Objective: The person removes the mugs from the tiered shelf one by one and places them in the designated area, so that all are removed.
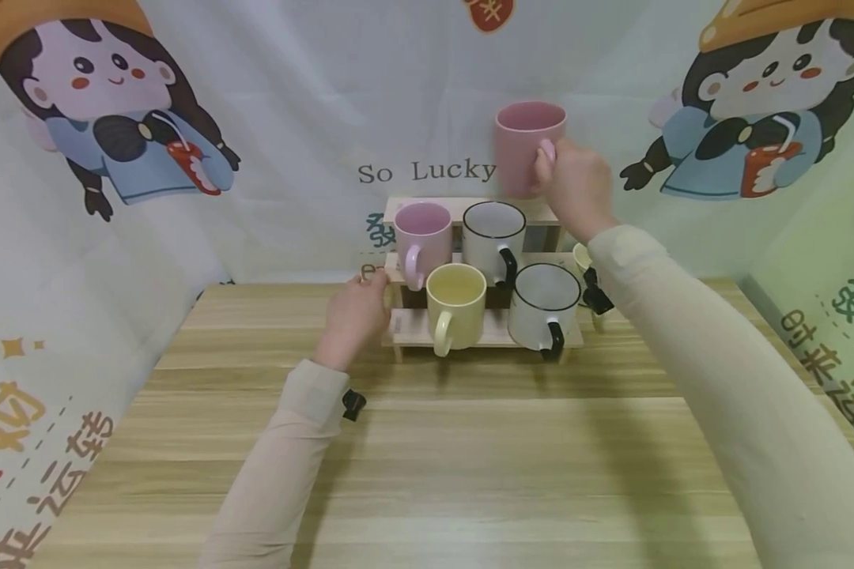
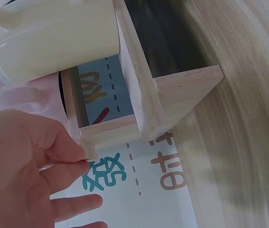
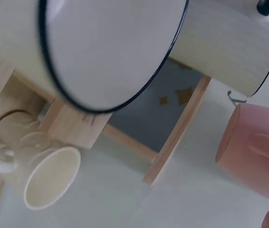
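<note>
My right hand (image 1: 580, 186) grips the handle of a large pink mug (image 1: 519, 158), held upright just above the top shelf of a three-tier wooden rack (image 1: 406, 318). In the right wrist view, a gap shows between the pink mug's base (image 3: 229, 137) and the rack. With thumb and index finger, my left hand (image 2: 20, 166) pinches the end of a shelf at the rack's left side. A lighter pink mug (image 1: 423, 241) and a black-rimmed white mug (image 1: 493, 237) stand on the middle shelf. Below them are a yellow mug (image 1: 456, 308) and another black-rimmed white mug (image 1: 543, 308).
A cream mug (image 3: 30, 156) with a raised pattern stands right of the rack, mostly hidden by the right sleeve in the head view. The rack stands near the back of the wooden table (image 1: 441, 458). A printed cloth (image 1: 292, 95) hangs close behind and at both sides.
</note>
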The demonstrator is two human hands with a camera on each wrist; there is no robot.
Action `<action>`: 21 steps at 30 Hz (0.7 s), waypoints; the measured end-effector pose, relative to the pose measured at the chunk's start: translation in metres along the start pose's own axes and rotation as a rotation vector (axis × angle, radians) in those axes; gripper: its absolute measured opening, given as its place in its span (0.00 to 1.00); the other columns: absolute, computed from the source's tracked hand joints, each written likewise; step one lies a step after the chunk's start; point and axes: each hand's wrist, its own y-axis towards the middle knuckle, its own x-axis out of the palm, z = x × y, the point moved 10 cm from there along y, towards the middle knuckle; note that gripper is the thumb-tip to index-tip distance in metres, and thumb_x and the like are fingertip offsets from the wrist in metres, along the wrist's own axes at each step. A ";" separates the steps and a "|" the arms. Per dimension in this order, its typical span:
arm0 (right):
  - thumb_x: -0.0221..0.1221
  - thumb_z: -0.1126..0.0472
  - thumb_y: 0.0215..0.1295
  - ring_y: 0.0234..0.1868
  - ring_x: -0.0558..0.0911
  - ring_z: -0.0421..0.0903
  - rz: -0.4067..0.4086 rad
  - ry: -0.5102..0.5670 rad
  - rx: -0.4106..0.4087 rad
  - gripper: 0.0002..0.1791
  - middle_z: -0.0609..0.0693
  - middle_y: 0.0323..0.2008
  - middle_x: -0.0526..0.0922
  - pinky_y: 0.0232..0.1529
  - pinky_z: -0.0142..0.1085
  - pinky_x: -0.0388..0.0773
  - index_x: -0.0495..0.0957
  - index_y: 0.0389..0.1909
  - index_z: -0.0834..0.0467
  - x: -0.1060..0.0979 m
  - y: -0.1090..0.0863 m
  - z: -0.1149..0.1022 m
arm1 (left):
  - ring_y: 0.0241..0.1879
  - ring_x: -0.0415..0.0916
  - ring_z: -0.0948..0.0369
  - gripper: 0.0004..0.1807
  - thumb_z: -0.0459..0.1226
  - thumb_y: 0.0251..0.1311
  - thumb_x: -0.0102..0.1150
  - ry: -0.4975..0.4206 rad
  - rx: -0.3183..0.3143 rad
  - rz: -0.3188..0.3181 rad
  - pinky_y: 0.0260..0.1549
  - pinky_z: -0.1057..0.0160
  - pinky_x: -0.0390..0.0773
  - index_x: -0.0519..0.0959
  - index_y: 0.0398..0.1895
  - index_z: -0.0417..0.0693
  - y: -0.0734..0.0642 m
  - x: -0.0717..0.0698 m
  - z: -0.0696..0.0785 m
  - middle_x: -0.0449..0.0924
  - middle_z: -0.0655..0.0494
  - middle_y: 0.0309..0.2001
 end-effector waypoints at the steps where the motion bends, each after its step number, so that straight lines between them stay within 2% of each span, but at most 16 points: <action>1: 0.41 0.52 0.74 0.32 0.79 0.65 0.002 -0.002 0.007 0.24 0.66 0.28 0.79 0.33 0.54 0.76 0.73 0.30 0.68 -0.002 -0.002 0.004 | 0.66 0.64 0.42 0.24 0.34 0.60 0.53 0.000 -0.003 -0.001 0.53 0.41 0.75 0.66 0.60 0.44 0.000 0.000 0.000 0.75 0.40 0.59; 7: 0.42 0.52 0.72 0.32 0.79 0.68 0.040 -0.034 0.043 0.23 0.68 0.27 0.79 0.33 0.58 0.75 0.73 0.29 0.68 -0.014 -0.010 0.026 | 0.63 0.67 0.42 0.23 0.34 0.59 0.54 -0.001 -0.001 -0.002 0.49 0.43 0.79 0.66 0.59 0.43 -0.001 0.000 0.001 0.76 0.39 0.58; 12: 0.43 0.53 0.72 0.29 0.78 0.70 0.091 -0.047 0.029 0.23 0.70 0.24 0.78 0.33 0.59 0.74 0.72 0.26 0.69 -0.024 -0.014 0.039 | 0.61 0.69 0.41 0.23 0.33 0.58 0.54 -0.004 0.006 0.015 0.48 0.43 0.79 0.67 0.58 0.43 0.000 -0.001 0.001 0.77 0.38 0.55; 21: 0.42 0.53 0.72 0.28 0.76 0.69 0.051 -0.094 0.069 0.24 0.69 0.24 0.76 0.30 0.57 0.73 0.71 0.26 0.69 -0.033 -0.020 0.064 | 0.61 0.68 0.40 0.23 0.34 0.58 0.56 -0.004 0.014 0.009 0.49 0.40 0.78 0.67 0.58 0.42 0.000 -0.001 0.002 0.76 0.36 0.57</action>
